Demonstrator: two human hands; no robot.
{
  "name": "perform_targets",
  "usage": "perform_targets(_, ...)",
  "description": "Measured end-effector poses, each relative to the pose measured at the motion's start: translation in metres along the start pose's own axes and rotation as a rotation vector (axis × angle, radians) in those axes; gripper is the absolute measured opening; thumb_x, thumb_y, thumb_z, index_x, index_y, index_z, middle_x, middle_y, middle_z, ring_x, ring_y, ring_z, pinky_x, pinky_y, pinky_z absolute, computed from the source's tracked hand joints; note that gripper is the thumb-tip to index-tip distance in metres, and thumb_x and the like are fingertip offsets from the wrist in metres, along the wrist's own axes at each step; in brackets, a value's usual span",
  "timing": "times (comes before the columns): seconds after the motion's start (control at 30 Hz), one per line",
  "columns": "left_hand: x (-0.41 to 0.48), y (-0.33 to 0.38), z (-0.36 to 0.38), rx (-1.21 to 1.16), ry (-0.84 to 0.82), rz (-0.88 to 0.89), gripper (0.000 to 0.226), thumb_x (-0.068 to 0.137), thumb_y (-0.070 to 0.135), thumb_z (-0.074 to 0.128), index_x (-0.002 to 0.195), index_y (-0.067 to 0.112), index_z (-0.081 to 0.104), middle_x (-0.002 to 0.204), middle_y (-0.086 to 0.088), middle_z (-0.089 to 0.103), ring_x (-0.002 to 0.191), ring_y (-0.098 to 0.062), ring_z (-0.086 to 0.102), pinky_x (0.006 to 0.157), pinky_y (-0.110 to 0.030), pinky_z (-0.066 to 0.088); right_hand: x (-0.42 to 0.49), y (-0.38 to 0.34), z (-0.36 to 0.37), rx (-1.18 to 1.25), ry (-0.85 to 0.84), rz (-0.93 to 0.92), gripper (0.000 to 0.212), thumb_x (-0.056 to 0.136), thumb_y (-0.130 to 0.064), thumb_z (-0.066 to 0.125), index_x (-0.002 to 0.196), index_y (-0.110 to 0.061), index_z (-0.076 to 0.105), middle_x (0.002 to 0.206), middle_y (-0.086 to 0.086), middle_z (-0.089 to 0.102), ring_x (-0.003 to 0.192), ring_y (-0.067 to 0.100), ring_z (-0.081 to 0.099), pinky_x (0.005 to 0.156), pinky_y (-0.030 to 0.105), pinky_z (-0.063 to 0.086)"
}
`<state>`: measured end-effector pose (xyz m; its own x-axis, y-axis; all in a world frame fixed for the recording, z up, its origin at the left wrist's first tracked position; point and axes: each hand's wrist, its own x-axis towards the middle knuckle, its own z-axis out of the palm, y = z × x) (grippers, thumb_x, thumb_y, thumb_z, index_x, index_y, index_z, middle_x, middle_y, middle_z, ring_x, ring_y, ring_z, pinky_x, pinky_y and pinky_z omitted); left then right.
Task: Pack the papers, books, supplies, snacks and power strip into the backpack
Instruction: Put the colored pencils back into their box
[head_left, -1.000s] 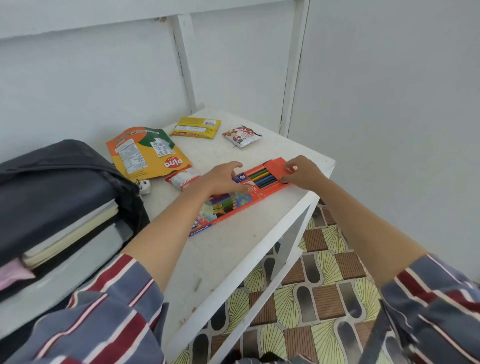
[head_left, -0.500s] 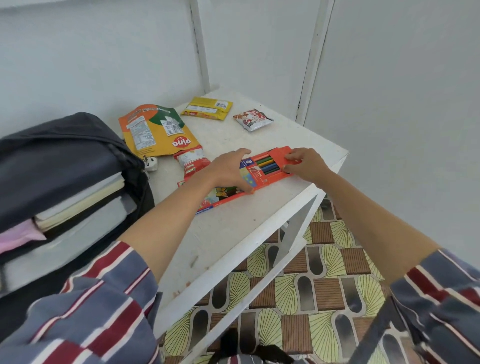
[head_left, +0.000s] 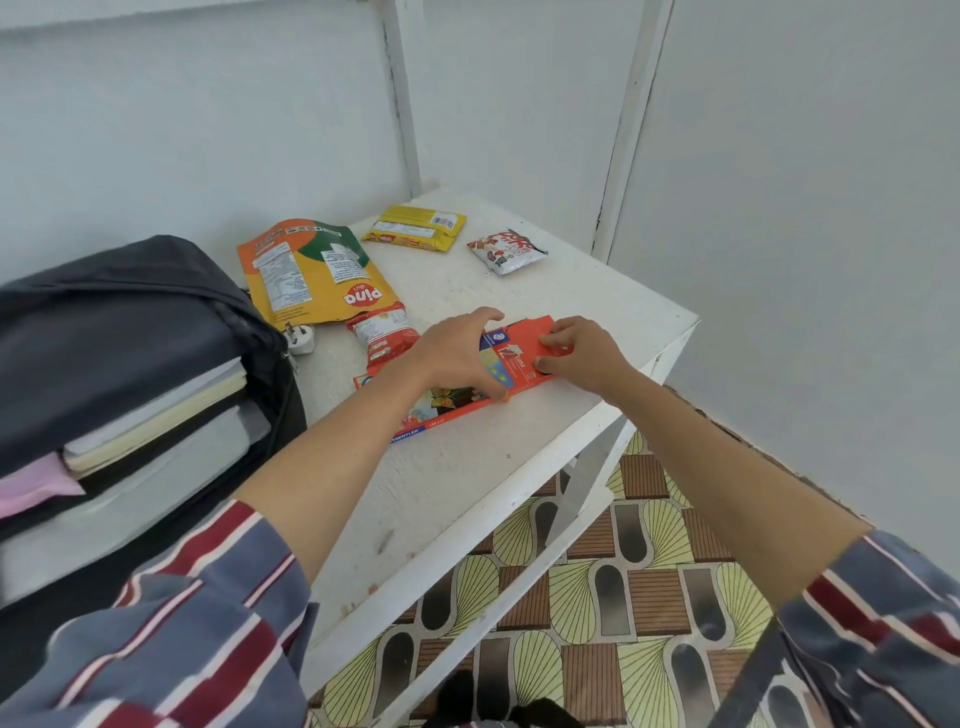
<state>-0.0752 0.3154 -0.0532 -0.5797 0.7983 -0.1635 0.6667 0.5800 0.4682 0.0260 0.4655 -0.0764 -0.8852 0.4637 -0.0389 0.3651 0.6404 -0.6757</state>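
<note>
An orange-red coloured pencil box (head_left: 514, 366) lies flat near the right front edge of the white table (head_left: 457, 478). My left hand (head_left: 452, 353) grips its middle, thumb on the near edge and fingers over the far edge. My right hand (head_left: 582, 353) holds the box's right end, with curled fingers on the closed flap. The dark backpack (head_left: 130, 312) lies open on the left, with books and papers (head_left: 166, 415) stacked inside. Snacks lie behind the box: an orange pouch (head_left: 306, 270), a yellow packet (head_left: 415, 227), a white and red packet (head_left: 506, 249) and a small red packet (head_left: 382, 332).
A white plug (head_left: 301, 340) lies beside the backpack's edge. White walls stand close behind and to the right of the table. Patterned floor tiles (head_left: 597, 597) show below the table's front edge, with a diagonal table brace (head_left: 582, 483) underneath.
The box's end flap was open with the pencils showing; now it is folded shut under my right hand. My left hand has stayed on the box.
</note>
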Motion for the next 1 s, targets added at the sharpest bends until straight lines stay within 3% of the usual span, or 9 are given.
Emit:
perform_targets(0.2,0.003,-0.001,0.000,0.011,-0.004,0.009,0.098,0.063,0.039,0.083,0.142,0.025,0.027,0.140,-0.003,0.045,0.118,-0.019,0.051,0.090,-0.031,0.046,0.000,-0.001,-0.002,-0.010,-0.025,0.000,0.039,0.084,-0.022,0.067,0.120,-0.007,0.062,0.133,0.007,0.047,0.119,0.022,0.045,0.095,0.028,0.035)
perform_targets(0.3,0.004,-0.004,0.002,-0.003,-0.007,0.010,0.098,0.062,0.039,0.084,0.142,0.025,0.028,0.139,-0.003,0.044,0.118,-0.018,0.049,0.091,-0.032,0.046,0.001,-0.003,-0.010,0.015,-0.028,-0.011,0.031,0.085,-0.021,0.066,0.111,-0.003,0.066,0.122,0.013,0.055,0.112,0.026,0.051,0.090,0.032,0.039)
perform_targets(0.4,0.005,-0.006,0.003,-0.004,0.001,0.006,0.101,0.060,0.040,0.085,0.142,0.024,0.027,0.139,-0.003,0.040,0.123,-0.018,0.045,0.097,-0.036,0.047,0.004,-0.005,-0.012,-0.056,-0.013,-0.054,0.042,0.085,-0.025,0.066,0.125,-0.015,0.059,0.120,0.010,0.055,0.111,0.025,0.051,0.084,0.027,0.035)
perform_targets(0.67,0.007,-0.005,0.005,-0.009,0.019,0.002,0.101,0.060,0.039,0.085,0.142,0.023,0.027,0.140,-0.004,0.041,0.124,-0.018,0.044,0.097,-0.036,0.047,0.009,-0.009,-0.009,-0.168,-0.078,-0.052,0.051,0.087,-0.027,0.063,0.135,-0.023,0.049,0.129,0.013,0.042,0.117,0.024,0.043,0.091,0.026,0.032)
perform_targets(0.9,0.007,-0.004,0.003,-0.038,-0.012,-0.001,0.102,0.059,0.036,0.087,0.140,0.023,0.027,0.134,-0.004,0.046,0.116,-0.018,0.051,0.094,-0.035,0.050,0.010,-0.010,-0.002,-0.157,-0.082,-0.036,0.046,0.088,-0.025,0.060,0.133,-0.023,0.051,0.131,0.010,0.044,0.122,0.026,0.039,0.103,0.036,0.035)
perform_targets(1.0,0.007,-0.003,0.001,-0.043,-0.039,-0.003,0.100,0.060,0.034,0.086,0.140,0.022,0.027,0.136,-0.005,0.045,0.117,-0.019,0.050,0.095,-0.035,0.049,0.009,-0.011,-0.006,-0.045,-0.148,-0.037,0.041,0.092,-0.018,0.054,0.133,-0.020,0.050,0.127,0.008,0.046,0.116,0.024,0.045,0.094,0.035,0.044)
